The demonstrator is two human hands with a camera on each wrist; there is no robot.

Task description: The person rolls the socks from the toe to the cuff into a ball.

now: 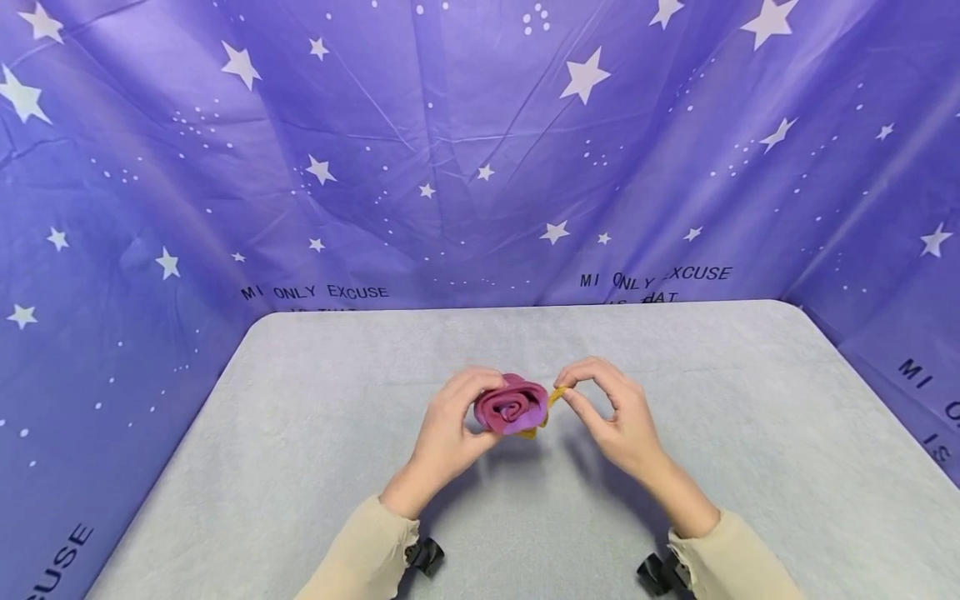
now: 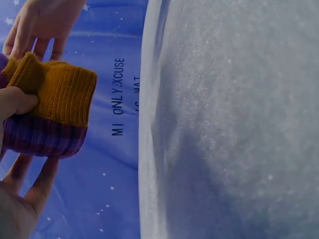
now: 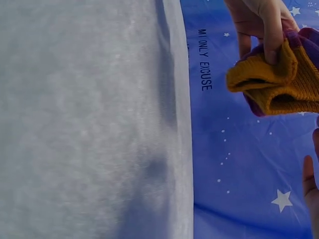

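Observation:
A rolled-up pair of knitted socks [image 1: 512,406] is held up over the table, striped maroon and purple, its spiral end towards the head camera. My left hand [image 1: 447,421] grips the roll from the left, thumb below and fingers above. On the other side, my right hand [image 1: 617,414] pinches the edge of a mustard cuff between thumb and fingertips. The left wrist view shows the ribbed mustard cuff [image 2: 67,92] folded over the striped part. Two cuff openings face the right wrist camera, beside the left hand [image 3: 266,22]; the right hand's fingers [image 3: 310,177] show only partly there.
A pale grey cloth covers the table [image 1: 337,358], with rounded far corners. Behind it and at both sides hangs a purple curtain [image 1: 450,125] printed with white stars and black lettering. Black wrist straps [image 1: 426,556] sit at the beige sleeves [image 1: 363,550].

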